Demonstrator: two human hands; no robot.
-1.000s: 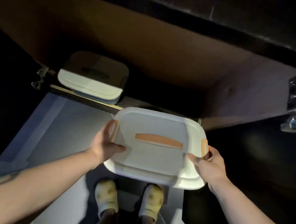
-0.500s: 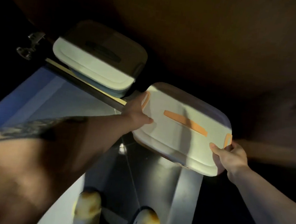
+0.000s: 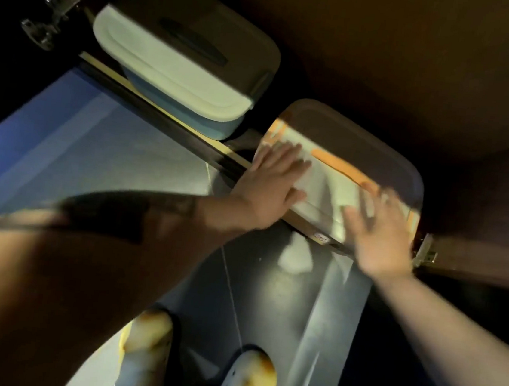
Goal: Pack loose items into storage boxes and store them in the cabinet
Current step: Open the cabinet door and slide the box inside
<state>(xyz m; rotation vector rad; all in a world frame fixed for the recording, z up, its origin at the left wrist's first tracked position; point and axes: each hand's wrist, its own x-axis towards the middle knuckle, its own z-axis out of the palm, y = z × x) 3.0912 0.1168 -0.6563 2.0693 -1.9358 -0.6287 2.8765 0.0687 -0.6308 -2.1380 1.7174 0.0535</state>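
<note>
Two lidded boxes sit in the dark cabinet, and your flat hands are at the nearer one.

At the upper left of the frame, the blue storage box (image 3: pixel 185 60) with its pale lid sits at the cabinet's front edge (image 3: pixel 168 105), just right of a metal hinge (image 3: pixel 50 19); the lid is closed, so you cannot see what it holds. At centre, your left hand (image 3: pixel 274 184) lies flat with fingers straight on the lid of the white storage box (image 3: pixel 340 170), which has orange trim and sits inside the cabinet, to the right of the blue one; its contents are hidden too. At centre right, your right hand (image 3: pixel 380 234) is spread open with fingers extended over that box's near edge, blurred. Your pale slippers (image 3: pixel 144 348) show at the bottom.
</note>
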